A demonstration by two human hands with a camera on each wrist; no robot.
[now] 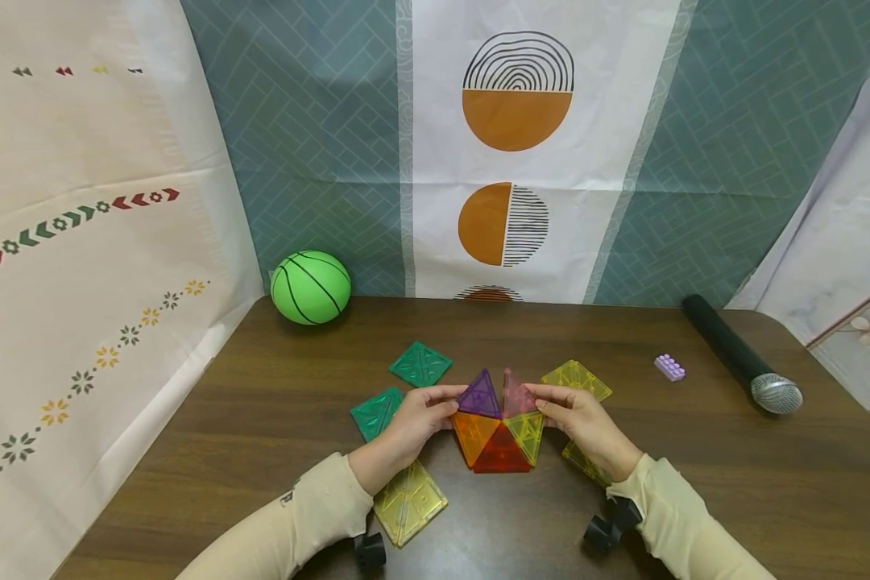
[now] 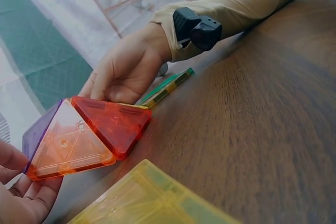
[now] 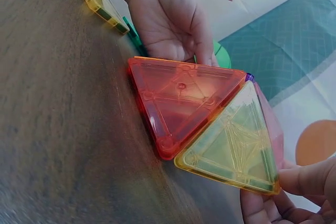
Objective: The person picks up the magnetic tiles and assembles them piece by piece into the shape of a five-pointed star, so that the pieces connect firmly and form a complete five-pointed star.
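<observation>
Triangular magnetic tiles stand joined edge to edge as a tilted ring: a red tile (image 1: 503,455) at the front, an orange tile (image 1: 474,435) and purple tile (image 1: 480,396) on the left, a yellow tile (image 1: 526,437) and pink tile (image 1: 516,396) on the right. A gap shows between the purple and pink tops. My left hand (image 1: 415,423) pinches the ring where purple meets orange, thumb outside. On the opposite side my right hand (image 1: 587,427) pinches the pink and yellow tiles by their shared outer corner. Some fingers are hidden behind the tiles.
Green tiles (image 1: 420,365) lie behind and beside the left hand, yellow tiles (image 1: 409,503) under the left wrist, and more yellow tiles (image 1: 578,379) near the right hand. Farther out are a green ball (image 1: 310,287), a lilac toy brick (image 1: 670,367) and a microphone (image 1: 739,354).
</observation>
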